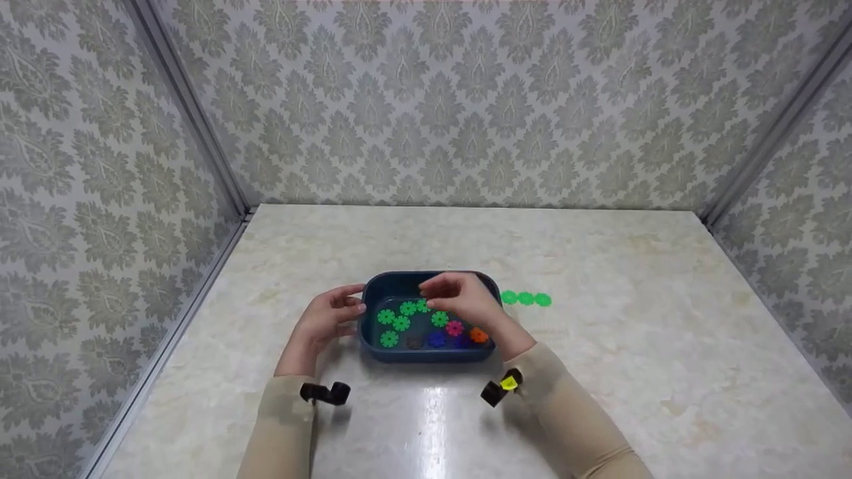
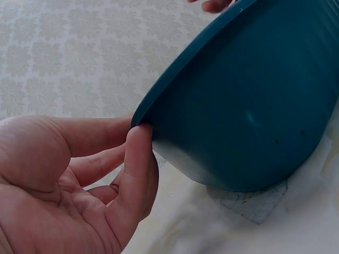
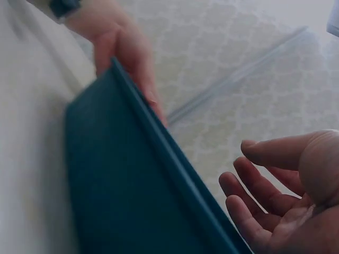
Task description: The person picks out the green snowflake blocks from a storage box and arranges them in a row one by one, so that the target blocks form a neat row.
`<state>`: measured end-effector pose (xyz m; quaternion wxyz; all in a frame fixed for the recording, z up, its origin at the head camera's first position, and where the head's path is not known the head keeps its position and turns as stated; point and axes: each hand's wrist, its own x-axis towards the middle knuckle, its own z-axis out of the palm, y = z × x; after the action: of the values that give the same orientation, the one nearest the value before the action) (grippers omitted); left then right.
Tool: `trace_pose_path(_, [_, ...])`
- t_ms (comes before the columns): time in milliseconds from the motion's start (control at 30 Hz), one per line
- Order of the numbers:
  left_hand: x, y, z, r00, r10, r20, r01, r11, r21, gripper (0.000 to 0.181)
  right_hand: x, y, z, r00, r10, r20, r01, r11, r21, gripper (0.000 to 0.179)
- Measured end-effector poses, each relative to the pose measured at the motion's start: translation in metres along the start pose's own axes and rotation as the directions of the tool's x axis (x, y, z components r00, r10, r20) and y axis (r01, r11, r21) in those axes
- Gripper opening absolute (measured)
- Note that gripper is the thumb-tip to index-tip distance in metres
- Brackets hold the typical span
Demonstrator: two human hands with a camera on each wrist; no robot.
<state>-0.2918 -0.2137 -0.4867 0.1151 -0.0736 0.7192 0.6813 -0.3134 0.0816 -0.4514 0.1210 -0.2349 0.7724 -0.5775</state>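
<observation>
A dark blue plastic basin (image 1: 426, 356) stands on the table with several small notched discs in it. Green discs (image 1: 401, 323) lie mostly on the left, while a pink disc (image 1: 454, 328), an orange disc (image 1: 478, 334) and a blue disc (image 1: 436, 339) lie towards the right and front. My left hand (image 1: 324, 316) pinches the basin's left rim, as the basin wall (image 2: 233, 106) in the left wrist view also shows. Above the basin's right half hovers my right hand (image 1: 466, 301), fingers loosely bent, apart from the thumb and holding nothing in the right wrist view.
On the pale marbled table (image 1: 639, 346), a short row of green discs (image 1: 526, 298) lies just right of the basin. Patterned wall panels (image 1: 439, 100) stand behind the table and at both sides. Each sleeve has a black camera mount (image 1: 325, 392) at the wrist.
</observation>
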Motion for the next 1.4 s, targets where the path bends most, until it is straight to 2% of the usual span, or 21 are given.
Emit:
trace_pose_path(233, [0.000,0.000,0.000,1.000,0.000,-0.001,0.000,1.000,0.000,0.052,0.016,-0.003,0.031,0.990,0.024,0.138,-0.017,0.999,-0.045,0.032])
trace_pose_path(400, [0.000,0.001,-0.001,1.000,-0.004,0.009,0.004,1.000,0.003,0.053,0.024,-0.004,0.049,0.978,0.056,0.203,-0.035,0.994,-0.106,0.030])
trace_pose_path(633, [-0.002,0.002,-0.001,1.000,-0.021,0.005,0.020,1.000,0.015,0.053,0.032,0.001,0.066,0.971,0.075,0.226,-0.013,0.964,-0.266,0.028])
trace_pose_path(900, [-0.002,0.001,-0.001,1.000,-0.013,0.018,0.013,1.000,0.007,0.053,0.034,0.011,0.075,0.973,0.058,0.225,0.025,0.937,-0.348,0.027])
trace_pose_path(1200, [-0.001,0.001,-0.002,1.000,-0.008,0.014,0.008,1.000,0.013,0.053,0.034,0.013,0.080,0.968,-0.013,0.252,0.139,0.861,-0.489,0.029])
trace_pose_path(1400, [-0.002,0.001,-0.001,1.000,-0.005,0.012,0.005,1.000,0.023,0.053,0.036,0.013,0.079,0.964,-0.031,0.265,0.179,0.813,-0.554,0.029])
